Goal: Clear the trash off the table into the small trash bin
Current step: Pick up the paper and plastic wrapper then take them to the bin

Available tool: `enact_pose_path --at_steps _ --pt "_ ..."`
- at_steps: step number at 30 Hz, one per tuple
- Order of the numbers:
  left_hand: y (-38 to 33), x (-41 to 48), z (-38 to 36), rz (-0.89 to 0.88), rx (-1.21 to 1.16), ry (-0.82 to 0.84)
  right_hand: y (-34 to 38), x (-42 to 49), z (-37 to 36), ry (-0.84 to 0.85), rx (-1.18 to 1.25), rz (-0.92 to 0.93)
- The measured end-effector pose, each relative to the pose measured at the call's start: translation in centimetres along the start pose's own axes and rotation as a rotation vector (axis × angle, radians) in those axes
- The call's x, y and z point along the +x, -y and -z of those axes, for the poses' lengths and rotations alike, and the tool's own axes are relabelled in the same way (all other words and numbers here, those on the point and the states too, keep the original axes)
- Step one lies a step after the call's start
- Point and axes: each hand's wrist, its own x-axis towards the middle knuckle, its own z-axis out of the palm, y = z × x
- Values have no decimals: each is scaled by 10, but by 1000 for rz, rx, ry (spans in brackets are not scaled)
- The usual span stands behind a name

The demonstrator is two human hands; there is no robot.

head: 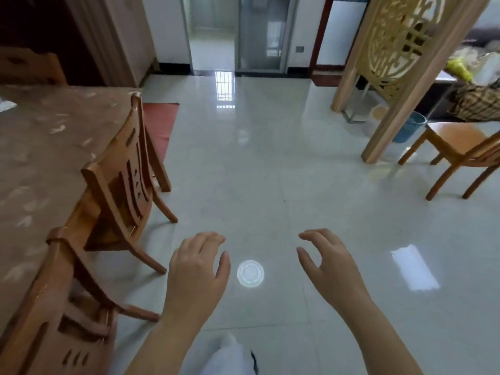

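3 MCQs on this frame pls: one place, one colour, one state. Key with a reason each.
1. Where is the small trash bin? A) on the table B) on the floor by the carved screen C) on a chair
2. Colour of the floor mat? A) red B) green C) black
3. The left hand and right hand? A) both hold trash B) both empty C) one grips a chair
Key: 1B, it stands behind the screen's post; 2A, plainly red; 3B, fingers loosely curled round nothing.
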Motion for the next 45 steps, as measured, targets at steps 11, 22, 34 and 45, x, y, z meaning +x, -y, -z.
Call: enact_pose_path --at_steps 11,22,34,45 --pt "85 196 -32 147 5 -87 37 245 -71 67 -102 238" --pt "173 367 -43 234 87 -114 79 440 -154 141 35 278" --pt "232 631 -107 252 100 -193 48 723 -203 158 65 310" --pt "339 797 -127 389 172 -287 94 934 -281 242 66 440"
